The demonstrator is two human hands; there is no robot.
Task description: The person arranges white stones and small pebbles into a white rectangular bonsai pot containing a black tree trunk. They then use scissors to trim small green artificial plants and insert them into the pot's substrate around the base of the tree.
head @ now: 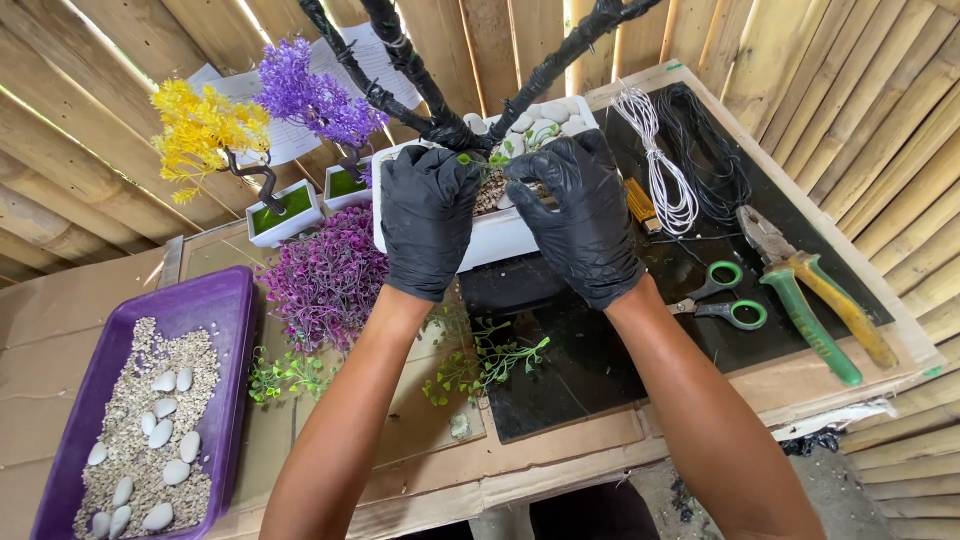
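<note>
Both my hands wear black gloves and meet over a white rectangular pot [500, 232]. The pot holds gravel, white pebbles [548, 114] and a black-wrapped tree trunk [440, 120] with bare branches. My left hand [428, 215] and my right hand [583, 210] pinch a small green plastic sprig [482, 160] between their fingertips at the base of the trunk. The fingers hide most of the sprig and the gravel under it.
A purple tray [215, 310] of gravel and white pebbles sits front left. Purple foliage [325, 280] and loose green sprigs [490, 362] lie near my forearms. Small yellow [205, 130] and purple [315, 95] trees stand behind. Scissors [725, 298], pliers [815, 290], white [665, 170] and black wire [715, 150] lie right.
</note>
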